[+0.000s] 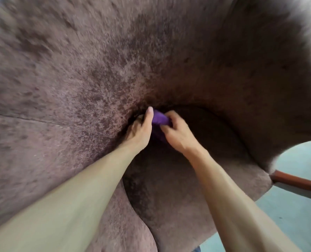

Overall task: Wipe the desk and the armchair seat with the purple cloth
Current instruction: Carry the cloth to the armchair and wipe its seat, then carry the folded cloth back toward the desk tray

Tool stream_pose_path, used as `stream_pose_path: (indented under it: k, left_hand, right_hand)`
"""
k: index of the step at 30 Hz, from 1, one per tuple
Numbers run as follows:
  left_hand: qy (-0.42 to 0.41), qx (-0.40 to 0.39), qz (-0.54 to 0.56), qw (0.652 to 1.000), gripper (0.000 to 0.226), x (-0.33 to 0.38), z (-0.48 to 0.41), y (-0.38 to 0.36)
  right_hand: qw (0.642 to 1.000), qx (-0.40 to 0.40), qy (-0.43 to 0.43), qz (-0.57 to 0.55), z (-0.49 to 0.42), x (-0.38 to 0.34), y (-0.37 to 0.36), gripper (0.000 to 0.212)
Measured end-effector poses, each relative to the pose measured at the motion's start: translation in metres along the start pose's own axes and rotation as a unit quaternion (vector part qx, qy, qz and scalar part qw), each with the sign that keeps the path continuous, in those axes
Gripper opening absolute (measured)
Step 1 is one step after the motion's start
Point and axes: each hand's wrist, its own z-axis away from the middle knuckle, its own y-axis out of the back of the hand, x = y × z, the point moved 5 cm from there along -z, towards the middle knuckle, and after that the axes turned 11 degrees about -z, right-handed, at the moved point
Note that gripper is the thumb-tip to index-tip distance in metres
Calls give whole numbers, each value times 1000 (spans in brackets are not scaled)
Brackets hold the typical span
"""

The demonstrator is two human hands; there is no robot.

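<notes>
A brown worn suede-like armchair fills the head view; its seat is the dark hollow in the middle, with the backrest rising above it. The purple cloth is bunched at the crease where seat meets back. My left hand grips the cloth's left side, thumb up against the backrest. My right hand pinches its right side with the fingertips. Most of the cloth is hidden between the two hands. The desk is not in view.
The chair's curved armrest wraps round on the right. A reddish wooden leg or rail sticks out at the right, over a pale grey floor.
</notes>
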Motion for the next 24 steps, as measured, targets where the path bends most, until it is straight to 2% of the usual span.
stream_pose_path:
  k: [2,4,6,8,9,12,13,15,18,21,24]
  left_hand:
    - [-60,-13,99,993,103,33,19,19]
    - [-91,-47,214,972,97,60,48,40]
    - [-90,-156,359,916,83,87,82,56]
    - [-109,-256,438,855,74,123,130,78]
    - [-132,-279,461,832,73,144,158,93]
    - [-194,-257,516,794,66,203,239,157]
    - [-213,-228,524,792,64,220,263,184]
    - [-250,-129,509,813,58,245,315,241]
    - [-260,117,459,841,42,245,405,332]
    - [-257,320,397,821,38,207,509,409]
    - [-224,507,310,772,32,131,631,469]
  right_hand:
    - [996,20,2,-92,13,-35,28,8]
    - [972,23,-10,-235,33,-75,54,12]
    - [936,9,-19,-352,58,-123,80,24]
    - [916,-6,-10,-401,88,-179,105,33]
    - [910,-19,0,-415,105,-210,118,36]
    - [905,-65,56,-416,150,-308,151,30]
    - [911,-70,83,-399,163,-342,159,27]
    - [927,-55,141,-343,190,-409,169,25]
    - [943,-49,251,-213,237,-509,156,28]
    - [919,-24,386,-75,293,-594,112,31]
    - [872,-49,486,-33,377,-651,35,28]
